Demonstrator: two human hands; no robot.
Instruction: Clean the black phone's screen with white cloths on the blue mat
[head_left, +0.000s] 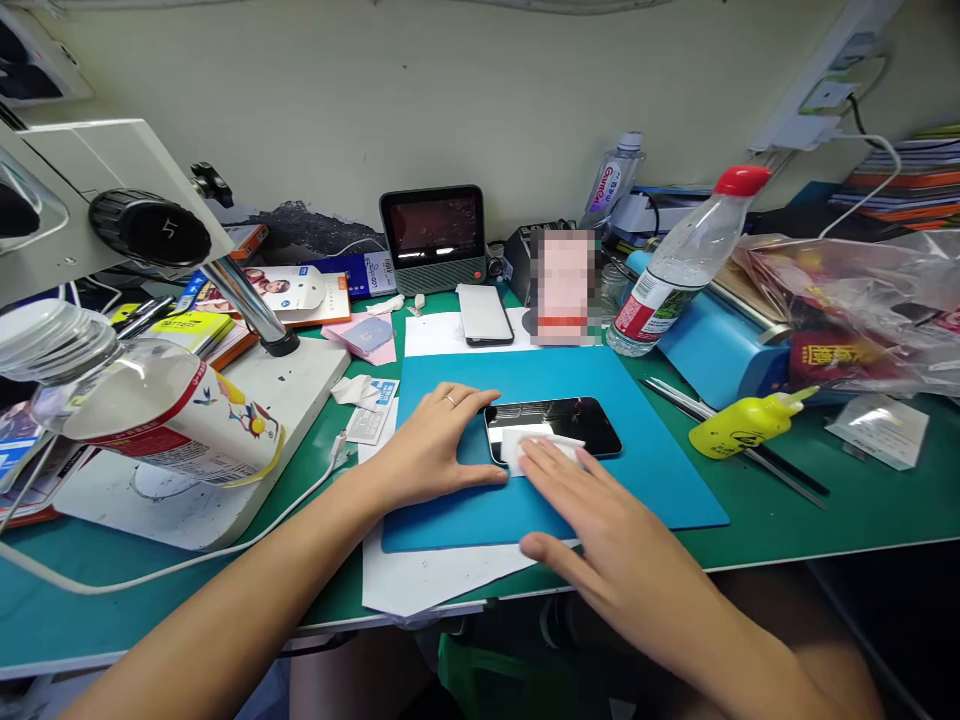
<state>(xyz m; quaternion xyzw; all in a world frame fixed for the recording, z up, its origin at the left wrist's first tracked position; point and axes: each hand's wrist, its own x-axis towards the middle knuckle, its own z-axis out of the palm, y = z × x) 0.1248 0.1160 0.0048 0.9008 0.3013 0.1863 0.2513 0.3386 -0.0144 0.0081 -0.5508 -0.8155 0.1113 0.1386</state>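
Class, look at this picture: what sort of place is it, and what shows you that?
Probably a workbench, perhaps for phone repair: a phone lies on a blue mat, a stand with a metal post is at left, and slim tools lie at right.

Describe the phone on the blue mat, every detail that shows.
The phone lies flat on the blue mat, its long side running roughly left to right. Its upward face is black and glossy like glass, with rounded corners, a thin pale rim and bright reflections toward the left. The right hand lies over a white wipe that covers part of the near edge and face. The left hand is around its left end; whether it touches the phone is hard to tell.
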